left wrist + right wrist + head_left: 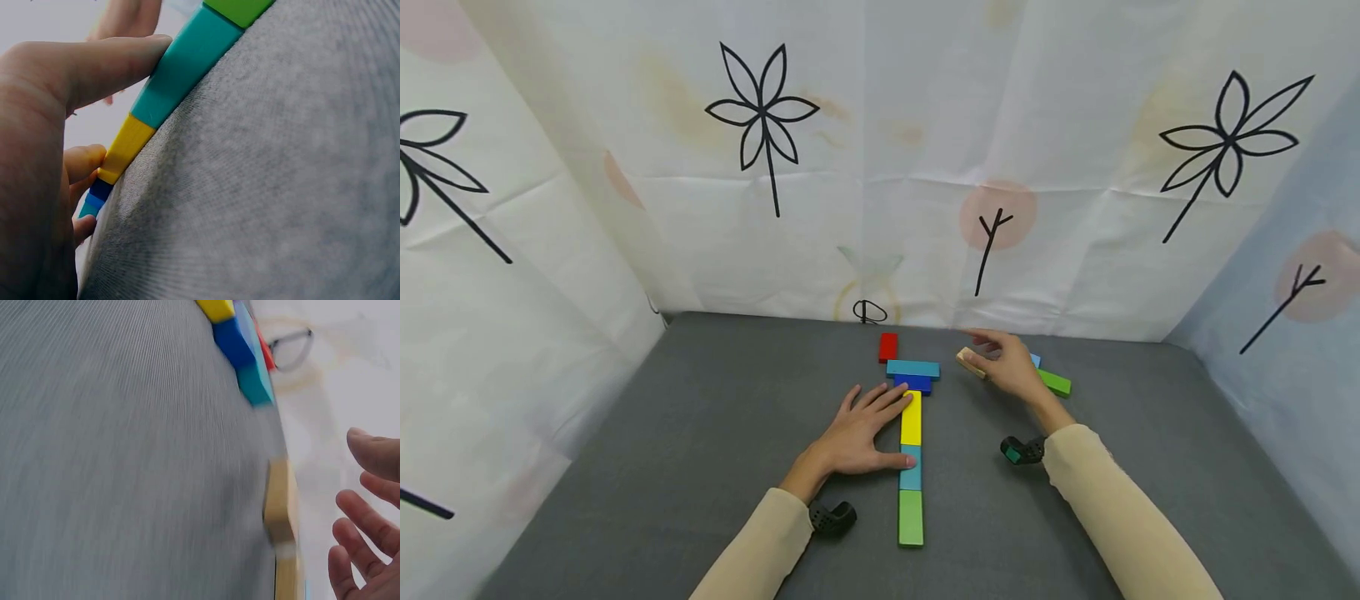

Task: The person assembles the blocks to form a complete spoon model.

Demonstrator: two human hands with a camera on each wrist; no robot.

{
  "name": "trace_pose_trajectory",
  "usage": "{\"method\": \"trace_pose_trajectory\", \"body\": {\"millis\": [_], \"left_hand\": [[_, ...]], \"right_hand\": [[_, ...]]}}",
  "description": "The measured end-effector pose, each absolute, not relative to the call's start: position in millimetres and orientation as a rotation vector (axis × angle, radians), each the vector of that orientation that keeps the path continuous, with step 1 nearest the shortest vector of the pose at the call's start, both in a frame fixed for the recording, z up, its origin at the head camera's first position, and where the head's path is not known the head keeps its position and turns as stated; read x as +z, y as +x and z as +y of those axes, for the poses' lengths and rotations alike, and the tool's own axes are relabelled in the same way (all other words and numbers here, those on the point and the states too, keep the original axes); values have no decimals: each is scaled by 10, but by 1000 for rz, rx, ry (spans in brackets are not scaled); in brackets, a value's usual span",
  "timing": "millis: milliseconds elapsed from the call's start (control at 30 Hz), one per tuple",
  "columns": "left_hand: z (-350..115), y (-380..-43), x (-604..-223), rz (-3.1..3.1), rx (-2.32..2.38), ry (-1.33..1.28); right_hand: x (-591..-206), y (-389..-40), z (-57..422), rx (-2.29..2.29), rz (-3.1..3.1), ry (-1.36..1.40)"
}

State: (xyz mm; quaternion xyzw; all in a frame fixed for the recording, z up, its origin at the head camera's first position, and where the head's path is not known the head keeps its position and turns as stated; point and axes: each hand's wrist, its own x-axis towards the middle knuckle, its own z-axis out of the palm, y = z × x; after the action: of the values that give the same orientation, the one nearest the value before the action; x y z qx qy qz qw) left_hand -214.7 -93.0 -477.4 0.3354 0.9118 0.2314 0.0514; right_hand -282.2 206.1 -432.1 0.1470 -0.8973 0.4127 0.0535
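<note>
My left hand (857,437) rests with spread fingers beside a column of wooden blocks. Its fingertips touch near the top of the yellow block (912,423), and its thumb lies on the teal block (910,478); a light green block (911,518) forms the near end. Beyond the yellow one, a dark blue block (922,386) and a longer teal block (917,367) lie crosswise. My right hand (1011,367) is over a plain wood block (972,363), fingers loose; the right wrist view shows them apart from it. There, a second plain wood block (287,578) is partly visible.
A red block (888,348) lies beyond the crosswise teal one. Right of my right hand lie a green block (1056,383) and a light blue block (1035,361), partly hidden. A patterned white cloth (925,250) stands behind the grey table (737,375).
</note>
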Motion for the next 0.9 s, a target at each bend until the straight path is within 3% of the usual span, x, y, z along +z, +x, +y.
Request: {"method": "trace_pose_trajectory", "body": {"millis": [400, 900], "left_hand": [[-922, -2145, -4789, 2761, 707, 1026], [-936, -2159, -4796, 2761, 718, 1039]], "right_hand": [[-4443, -2369, 2879, 992, -2844, 115], [-4522, -2260, 2925, 847, -2875, 134]]}}
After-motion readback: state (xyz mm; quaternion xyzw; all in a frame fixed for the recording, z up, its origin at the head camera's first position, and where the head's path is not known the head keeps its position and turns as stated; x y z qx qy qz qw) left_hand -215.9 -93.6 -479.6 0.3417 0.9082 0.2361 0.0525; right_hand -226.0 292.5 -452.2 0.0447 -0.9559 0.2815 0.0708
